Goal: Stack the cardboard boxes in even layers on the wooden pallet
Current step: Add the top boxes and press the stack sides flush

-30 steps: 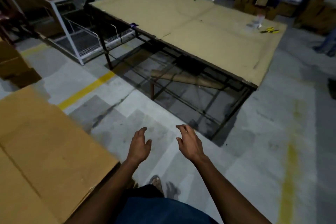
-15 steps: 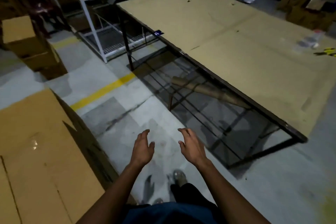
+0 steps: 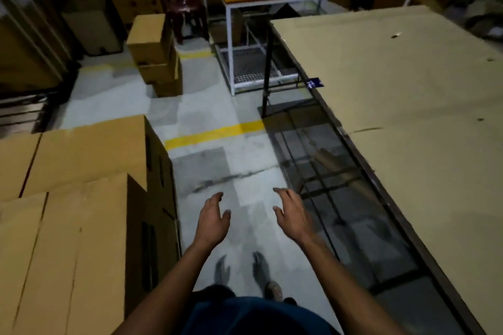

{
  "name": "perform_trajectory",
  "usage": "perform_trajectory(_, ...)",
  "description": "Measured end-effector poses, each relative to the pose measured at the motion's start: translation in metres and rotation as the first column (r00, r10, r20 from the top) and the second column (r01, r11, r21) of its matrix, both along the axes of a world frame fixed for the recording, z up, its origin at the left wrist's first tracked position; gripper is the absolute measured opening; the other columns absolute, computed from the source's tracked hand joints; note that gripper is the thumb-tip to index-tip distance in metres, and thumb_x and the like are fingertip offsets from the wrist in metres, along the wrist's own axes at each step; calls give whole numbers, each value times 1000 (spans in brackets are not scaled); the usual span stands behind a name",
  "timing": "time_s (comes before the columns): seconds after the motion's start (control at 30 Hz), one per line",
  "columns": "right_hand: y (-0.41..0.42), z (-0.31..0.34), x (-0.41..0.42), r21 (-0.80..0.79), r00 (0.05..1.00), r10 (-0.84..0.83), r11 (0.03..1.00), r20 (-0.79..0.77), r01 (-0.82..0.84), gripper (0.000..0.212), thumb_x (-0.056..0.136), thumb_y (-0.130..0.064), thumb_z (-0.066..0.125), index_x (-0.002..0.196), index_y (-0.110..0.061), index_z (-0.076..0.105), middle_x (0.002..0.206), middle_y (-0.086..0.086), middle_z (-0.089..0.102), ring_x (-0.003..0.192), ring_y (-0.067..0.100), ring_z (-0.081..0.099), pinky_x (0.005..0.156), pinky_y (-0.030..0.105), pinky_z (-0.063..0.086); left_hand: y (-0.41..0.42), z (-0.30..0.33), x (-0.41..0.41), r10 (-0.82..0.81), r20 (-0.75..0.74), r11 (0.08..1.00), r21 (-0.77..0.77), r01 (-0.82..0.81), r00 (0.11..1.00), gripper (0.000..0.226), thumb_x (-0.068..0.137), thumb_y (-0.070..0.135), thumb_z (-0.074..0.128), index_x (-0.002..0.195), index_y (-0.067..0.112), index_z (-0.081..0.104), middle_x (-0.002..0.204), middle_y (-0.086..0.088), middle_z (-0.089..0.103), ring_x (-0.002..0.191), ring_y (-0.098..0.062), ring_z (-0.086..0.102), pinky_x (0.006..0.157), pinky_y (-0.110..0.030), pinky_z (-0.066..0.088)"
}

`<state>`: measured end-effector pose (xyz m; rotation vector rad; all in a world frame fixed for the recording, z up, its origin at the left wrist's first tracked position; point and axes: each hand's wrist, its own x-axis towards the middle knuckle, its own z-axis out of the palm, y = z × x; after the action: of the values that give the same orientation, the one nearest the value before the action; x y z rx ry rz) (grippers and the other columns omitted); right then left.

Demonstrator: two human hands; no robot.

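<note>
My view has swung left since a moment ago, so the small stack of boxes point(image 3: 156, 54) far ahead on the floor now shows. Big boxes point(image 3: 76, 198) are already stacked beside me on my left; I cannot see the pallet. My left hand point(image 3: 213, 221) and right hand point(image 3: 292, 219) are empty, fingers loose, well apart from the small stack.
</note>
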<state>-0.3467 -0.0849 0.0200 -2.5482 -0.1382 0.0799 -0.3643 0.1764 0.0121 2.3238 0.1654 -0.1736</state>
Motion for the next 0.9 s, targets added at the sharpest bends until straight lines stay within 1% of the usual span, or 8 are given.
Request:
perform_trajectory(0.07,-1,-12,19,28,1000,5,1000,-25,-5,50,95,-27,58,143,-27,48,139,-3,50,129,24,50,101,46,50,-3,-3,7,47,-22,999,8,-47,999,57,101,21,63,153,10,43,150,-11,51,134,-28,52,111,-42,45)
perform_trajectory(0.13,0,-19,33,42,999,26,999,-33,-24,50,95,-28,56,144,-28,47,139,-4,49,129,23,50,102,45,50,-3,-4,13,42,-38,999,-1,-42,998,57,101,21,63,153,11,43,150,-9,51,134,-27,52,111,-42,45)
perform_trajectory(0.3,16,-25,89,30,994,83,996,-67,-82,50,99,-25,60,147,-28,47,144,-8,48,131,18,47,101,41,50,7,-14,63,121,-74,993,20,-119,990,58,100,19,65,152,10,44,149,-10,53,134,-27,53,111,-43,46)
perform_trajectory(0.4,25,-34,136,49,991,92,995,-98,-87,50,99,-26,59,147,-29,45,144,-9,47,132,18,46,99,42,51,18,-20,108,137,-76,991,21,-135,988,57,100,20,65,152,12,45,148,-9,54,134,-28,53,111,-43,45)
perform_trajectory(0.6,53,-46,264,12,991,98,995,-90,-97,49,99,-26,60,145,-32,45,142,-9,47,131,18,47,97,42,52,51,-37,238,134,-47,991,2,-134,990,56,100,19,65,152,11,45,147,-10,55,133,-28,53,109,-41,45)
perform_trajectory(0.73,75,-41,345,42,994,54,998,-93,-50,51,96,-22,62,143,-34,44,142,-8,48,131,21,49,98,45,52,82,-22,326,97,-32,995,11,-97,995,56,100,18,63,152,9,44,146,-13,55,134,-31,52,108,-41,43)
perform_trajectory(0.9,113,-26,439,46,996,61,997,-59,-58,50,98,-25,61,144,-33,43,142,-8,48,132,21,49,97,46,52,121,-6,423,54,-3,998,28,-54,999,56,100,19,63,152,8,45,147,-14,55,134,-32,52,110,-41,42)
